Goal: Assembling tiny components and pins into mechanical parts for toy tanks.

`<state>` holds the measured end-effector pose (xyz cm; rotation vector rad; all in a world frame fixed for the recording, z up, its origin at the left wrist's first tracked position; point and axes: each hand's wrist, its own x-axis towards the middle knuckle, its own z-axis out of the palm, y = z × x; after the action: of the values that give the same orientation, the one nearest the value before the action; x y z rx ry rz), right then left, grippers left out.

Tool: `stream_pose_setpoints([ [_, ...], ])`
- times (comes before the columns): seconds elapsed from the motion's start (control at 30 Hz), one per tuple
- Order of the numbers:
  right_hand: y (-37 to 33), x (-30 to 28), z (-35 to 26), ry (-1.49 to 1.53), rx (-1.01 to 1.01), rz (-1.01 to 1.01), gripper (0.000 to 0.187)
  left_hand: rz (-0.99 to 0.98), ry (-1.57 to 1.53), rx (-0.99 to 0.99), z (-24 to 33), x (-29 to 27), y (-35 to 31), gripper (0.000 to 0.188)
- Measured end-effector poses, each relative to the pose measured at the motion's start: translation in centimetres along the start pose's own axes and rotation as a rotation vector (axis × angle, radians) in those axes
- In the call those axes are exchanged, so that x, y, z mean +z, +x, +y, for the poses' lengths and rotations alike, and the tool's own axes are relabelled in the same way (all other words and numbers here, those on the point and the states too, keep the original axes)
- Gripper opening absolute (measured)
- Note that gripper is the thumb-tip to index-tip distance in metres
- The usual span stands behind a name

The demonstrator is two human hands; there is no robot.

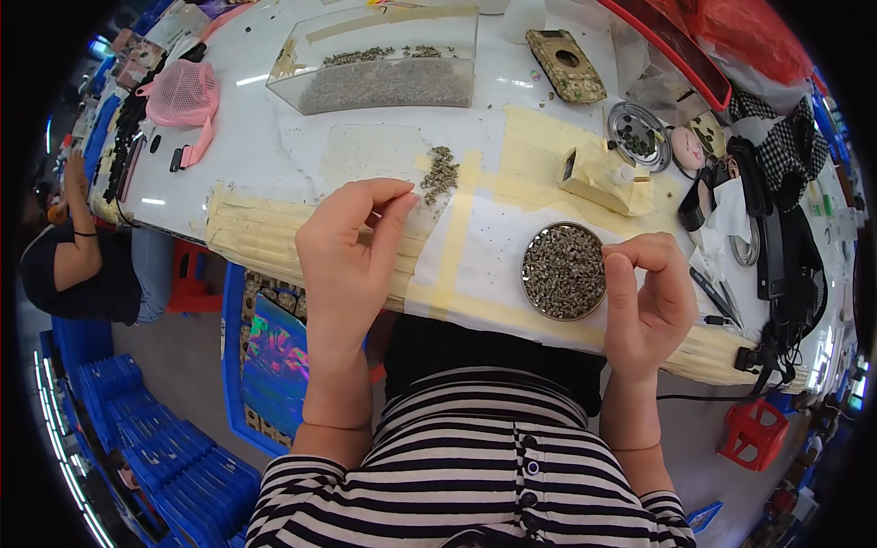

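My left hand (352,256) has thumb and forefinger pinched together beside a small heap of tiny metal parts (440,173). Whatever lies between those fingertips is too small to make out. At the right side of a round tin (565,318), my right hand (650,301) is closed, its thumb and forefinger meeting at the rim. I cannot tell whether it grips a tiny piece there. Small metallic pieces (563,270) fill the tin, which rests on white paper (489,260) taped to the table.
A clear bin (388,87) of small parts stands at the back. A camouflage-patterned box (565,64), a yellow-taped block (607,183) and a clear round dish (638,135) lie farther right, near tweezers (711,290). A pink mesh pouch (183,94) is at far left; another person (87,265) sits beyond.
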<state>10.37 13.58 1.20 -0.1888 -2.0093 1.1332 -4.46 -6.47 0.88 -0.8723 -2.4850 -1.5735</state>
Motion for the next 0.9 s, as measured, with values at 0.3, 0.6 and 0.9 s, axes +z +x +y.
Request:
stream_pose_setpoints([
  [0.3, 0.3, 0.6, -0.9, -0.069, -0.048, -0.067, 0.020, -0.169, -0.464, 0.226, 2.6, 3.0, 0.0, 0.022],
  [0.6, 1.3, 1.4, -1.9, -0.202, -0.300, -0.035, 0.032, -0.382, -1.066, -0.142, 3.7, 4.7, -0.4, 0.044],
  [0.9, 1.7, 0.7, -1.9, -0.192, -0.285, -0.106, 0.032, -0.494, -1.119, -0.223, 3.0, 4.7, 0.3, 0.040],
])
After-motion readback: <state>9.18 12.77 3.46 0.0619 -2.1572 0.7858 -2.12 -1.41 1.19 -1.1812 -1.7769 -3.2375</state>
